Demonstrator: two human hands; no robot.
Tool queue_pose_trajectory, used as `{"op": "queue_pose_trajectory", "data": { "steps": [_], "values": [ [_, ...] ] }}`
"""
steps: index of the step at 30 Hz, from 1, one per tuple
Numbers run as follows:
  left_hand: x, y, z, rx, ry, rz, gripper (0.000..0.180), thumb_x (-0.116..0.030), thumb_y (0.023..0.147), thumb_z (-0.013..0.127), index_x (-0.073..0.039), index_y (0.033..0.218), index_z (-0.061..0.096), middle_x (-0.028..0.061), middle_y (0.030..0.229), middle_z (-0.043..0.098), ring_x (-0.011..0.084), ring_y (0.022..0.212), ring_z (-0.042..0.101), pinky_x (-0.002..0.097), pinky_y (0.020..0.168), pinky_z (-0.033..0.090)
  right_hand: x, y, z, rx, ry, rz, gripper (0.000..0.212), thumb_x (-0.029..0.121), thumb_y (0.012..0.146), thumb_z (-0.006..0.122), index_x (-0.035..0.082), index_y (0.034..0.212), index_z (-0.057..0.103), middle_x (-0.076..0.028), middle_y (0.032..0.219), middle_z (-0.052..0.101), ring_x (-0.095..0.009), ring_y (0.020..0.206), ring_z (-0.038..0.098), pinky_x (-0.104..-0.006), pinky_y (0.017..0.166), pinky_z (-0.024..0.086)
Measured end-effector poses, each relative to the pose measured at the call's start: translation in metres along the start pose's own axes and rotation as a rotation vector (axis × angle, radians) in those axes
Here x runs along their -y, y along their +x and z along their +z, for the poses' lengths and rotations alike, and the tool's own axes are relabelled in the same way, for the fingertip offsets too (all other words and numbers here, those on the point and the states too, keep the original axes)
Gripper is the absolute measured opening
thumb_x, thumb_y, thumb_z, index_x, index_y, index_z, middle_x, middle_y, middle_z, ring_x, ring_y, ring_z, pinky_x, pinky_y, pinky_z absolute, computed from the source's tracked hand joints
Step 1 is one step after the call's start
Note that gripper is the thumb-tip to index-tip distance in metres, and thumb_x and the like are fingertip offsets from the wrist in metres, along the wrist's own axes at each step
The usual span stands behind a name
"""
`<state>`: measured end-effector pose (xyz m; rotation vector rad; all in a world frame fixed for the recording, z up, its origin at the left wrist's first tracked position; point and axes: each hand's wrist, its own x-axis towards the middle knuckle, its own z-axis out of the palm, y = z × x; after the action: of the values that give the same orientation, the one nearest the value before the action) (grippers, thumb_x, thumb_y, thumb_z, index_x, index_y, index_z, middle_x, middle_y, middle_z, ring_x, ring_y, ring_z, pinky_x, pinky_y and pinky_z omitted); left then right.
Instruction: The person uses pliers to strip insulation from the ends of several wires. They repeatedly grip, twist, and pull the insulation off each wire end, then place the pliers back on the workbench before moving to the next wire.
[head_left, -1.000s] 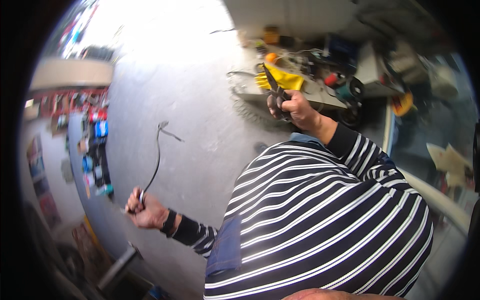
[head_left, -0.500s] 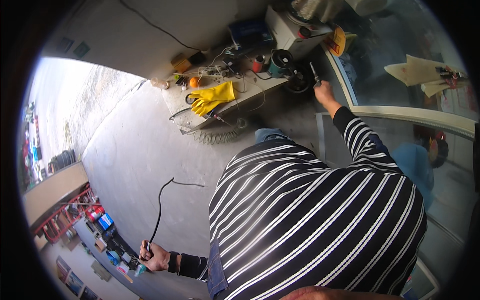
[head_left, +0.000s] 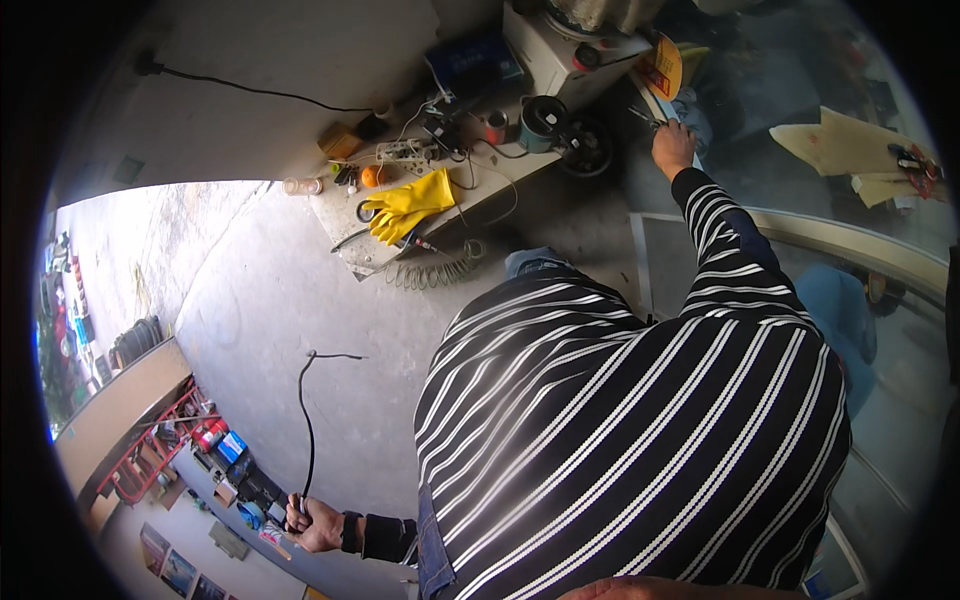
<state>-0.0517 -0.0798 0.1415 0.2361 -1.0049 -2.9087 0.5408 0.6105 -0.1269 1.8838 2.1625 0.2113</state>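
My left hand (head_left: 316,524) is closed around a black cable (head_left: 309,420) at the lower left. The cable rises from my fist, then bends sharply into a thinner stretch pointing right. At the upper right my right hand (head_left: 675,150) is closed on a slim tool (head_left: 643,116) with a metal shaft, its handle mostly hidden in my fingers. I cannot tell the tool's exact kind. That hand is beside the glass panel's frame, away from the workbench (head_left: 340,215).
Yellow rubber gloves (head_left: 412,205) lie on the bench with an orange (head_left: 373,176), a power strip (head_left: 405,151) and a red can (head_left: 496,126). A coiled hose (head_left: 440,272) hangs off its edge. A dark round wheel-like thing (head_left: 585,150) stands at its right end. A red rack (head_left: 150,450) is at left.
My right hand, with the slim tool, has moved up and slightly right toward the glass panel. My left hand still holds the cable, whose bent end has swung left. The view has shifted.
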Motion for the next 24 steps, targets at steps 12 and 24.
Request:
{"op": "queue_pose_trajectory", "data": {
  "steps": [12,24],
  "values": [
    [0.047,-0.050,0.028,0.038,-0.081,-0.153,0.032,-0.009,0.089,0.055,-0.017,0.065,0.035,-0.0038,0.060,0.029,0.0126,0.055,0.032,0.0337,0.066,0.032,0.112,0.012,0.009,0.117,0.760,-0.600,0.028,0.013,0.089,0.063,-0.003,0.110,0.071,-0.020,0.122,0.068,-0.040,0.112,0.066,-0.0463,0.098,0.052],
    [0.099,-0.109,0.068,-0.129,-0.057,-0.037,0.037,-0.032,0.112,0.047,-0.012,0.081,0.049,-0.0036,0.065,0.032,0.0121,0.057,0.029,0.0334,0.069,0.034,0.402,-0.187,-0.245,0.529,1.199,-1.637,0.017,0.009,0.090,0.068,-0.004,0.099,0.071,-0.019,0.124,0.066,-0.032,0.106,0.067,-0.0383,0.093,0.052]
  ]
}}
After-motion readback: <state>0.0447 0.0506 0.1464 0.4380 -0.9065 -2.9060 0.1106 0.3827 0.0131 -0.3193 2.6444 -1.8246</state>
